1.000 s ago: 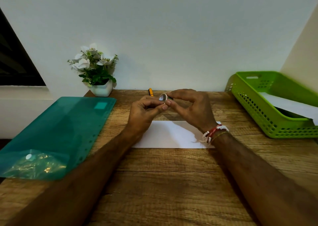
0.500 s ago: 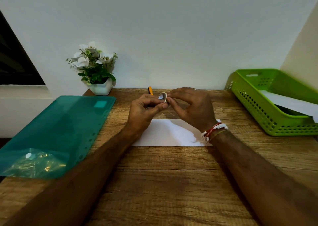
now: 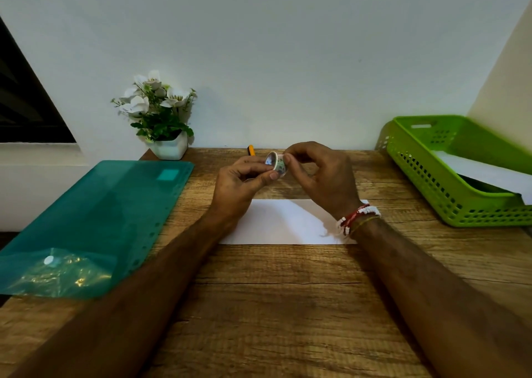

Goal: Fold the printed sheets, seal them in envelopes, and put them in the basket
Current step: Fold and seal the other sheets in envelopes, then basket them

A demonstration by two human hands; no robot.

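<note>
- left hand (image 3: 239, 184) and right hand (image 3: 319, 176) both pinch small tape roll (image 3: 277, 163), fingers curled round it
- white envelope (image 3: 276, 225) flat on table (image 3: 273, 305) below the hands, untouched

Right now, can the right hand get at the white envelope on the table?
Probably yes: the envelope lies bare just beneath the right hand, nothing between them. But its grip is taken by the small tape roll, shared with the left hand.

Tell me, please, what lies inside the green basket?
A white paper lies in the basket, and its right end rests over the front rim. A dark thing shows under it, but I cannot tell what it is. The paper and the front wall hide the floor.
</note>
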